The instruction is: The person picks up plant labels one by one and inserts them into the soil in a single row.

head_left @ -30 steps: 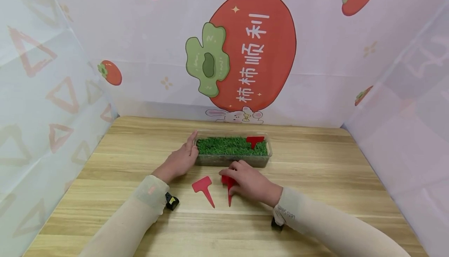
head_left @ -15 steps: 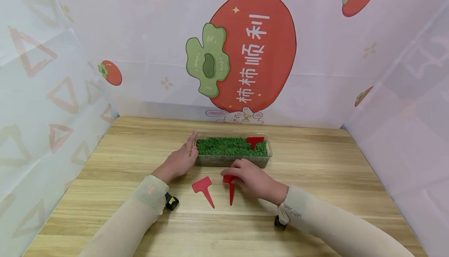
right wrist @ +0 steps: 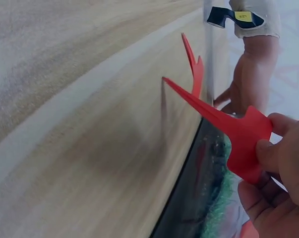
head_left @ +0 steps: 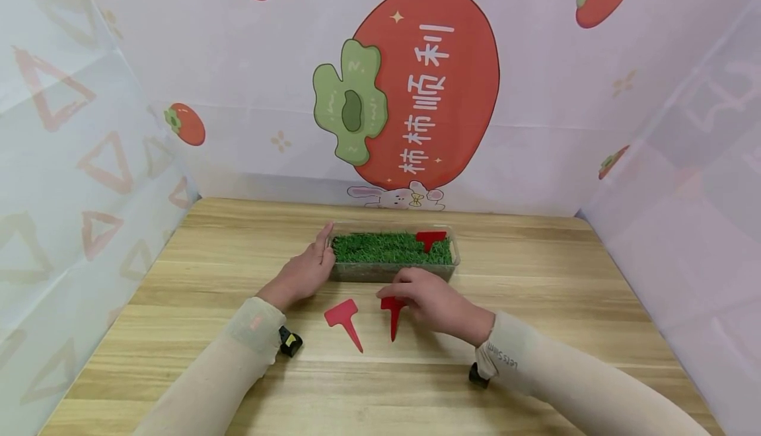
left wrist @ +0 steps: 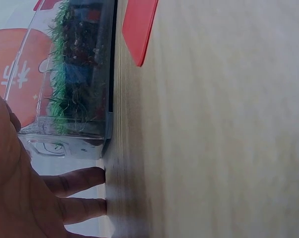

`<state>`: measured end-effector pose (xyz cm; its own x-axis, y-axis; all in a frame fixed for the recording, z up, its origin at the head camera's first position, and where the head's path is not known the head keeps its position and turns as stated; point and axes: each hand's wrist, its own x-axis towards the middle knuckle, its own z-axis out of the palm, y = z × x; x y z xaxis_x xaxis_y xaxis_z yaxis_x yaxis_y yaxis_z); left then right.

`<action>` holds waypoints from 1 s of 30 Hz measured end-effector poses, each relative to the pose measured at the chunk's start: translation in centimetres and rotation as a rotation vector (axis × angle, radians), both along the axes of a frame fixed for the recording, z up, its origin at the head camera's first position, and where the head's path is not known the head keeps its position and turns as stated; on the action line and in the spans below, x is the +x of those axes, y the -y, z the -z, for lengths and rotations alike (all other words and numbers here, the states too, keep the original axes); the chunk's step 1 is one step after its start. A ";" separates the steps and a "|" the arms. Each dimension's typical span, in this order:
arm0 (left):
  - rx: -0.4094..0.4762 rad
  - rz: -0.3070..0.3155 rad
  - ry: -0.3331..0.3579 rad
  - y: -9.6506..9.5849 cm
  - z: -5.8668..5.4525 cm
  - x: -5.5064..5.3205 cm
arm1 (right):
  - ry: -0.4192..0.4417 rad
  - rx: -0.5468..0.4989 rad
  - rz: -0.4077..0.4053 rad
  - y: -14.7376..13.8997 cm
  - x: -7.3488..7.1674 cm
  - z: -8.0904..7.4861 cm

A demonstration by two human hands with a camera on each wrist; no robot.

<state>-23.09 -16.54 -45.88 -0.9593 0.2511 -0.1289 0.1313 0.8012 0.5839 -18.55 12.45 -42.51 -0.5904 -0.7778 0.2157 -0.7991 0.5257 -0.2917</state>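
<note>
My right hand (head_left: 431, 298) pinches a red T-shaped plant label (head_left: 394, 314) by its wide head. In the right wrist view, that plant label (right wrist: 246, 141) tilts above the table, its pointed stem away from the palm. Against the left end of a clear plastic planter box (head_left: 392, 274) rests my left hand (head_left: 306, 271), its fingers fairly straight. Two fingertips reach the tabletop in the left wrist view. Green artificial grass (head_left: 374, 249) fills the box, and another red plant label (head_left: 429, 239) stands in its right part. A third plant label (head_left: 343, 316) lies flat on the table between my hands.
The wooden table (head_left: 535, 277) runs back to a printed cloth backdrop (head_left: 250, 158) with persimmon drawings. Cloth walls flank both sides. A small black device (head_left: 290, 342) sits at my left wrist, another (head_left: 478, 376) at my right.
My right hand has shifted slightly right, and the plant label it pinches has come up off the table. The left hand and the box have stayed in place.
</note>
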 end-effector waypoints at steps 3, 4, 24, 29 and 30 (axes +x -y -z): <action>0.001 0.001 -0.006 0.0 0.0 0.0 | -0.007 -0.010 -0.006 -0.1 -0.1 -0.3; 0.002 0.001 -0.007 0.0 0.0 0.0 | -0.013 -0.011 -0.007 -0.1 -0.1 -0.4; 0.001 0.008 -0.003 0.0 0.1 -0.2 | -0.190 -0.067 0.034 -0.1 -1.6 -3.1; -0.004 0.010 -0.010 0.1 0.2 -0.3 | -0.240 -0.128 0.041 -0.1 -2.3 -4.4; -0.005 0.009 -0.010 0.1 0.2 -0.3 | -0.243 -0.139 0.042 -0.1 -2.5 -4.6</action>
<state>-23.35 -16.65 -46.07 -0.9582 0.2591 -0.1209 0.1441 0.8029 0.5785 -21.07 12.58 -37.95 -0.5396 -0.7067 0.4577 -0.8326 0.5286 -0.1653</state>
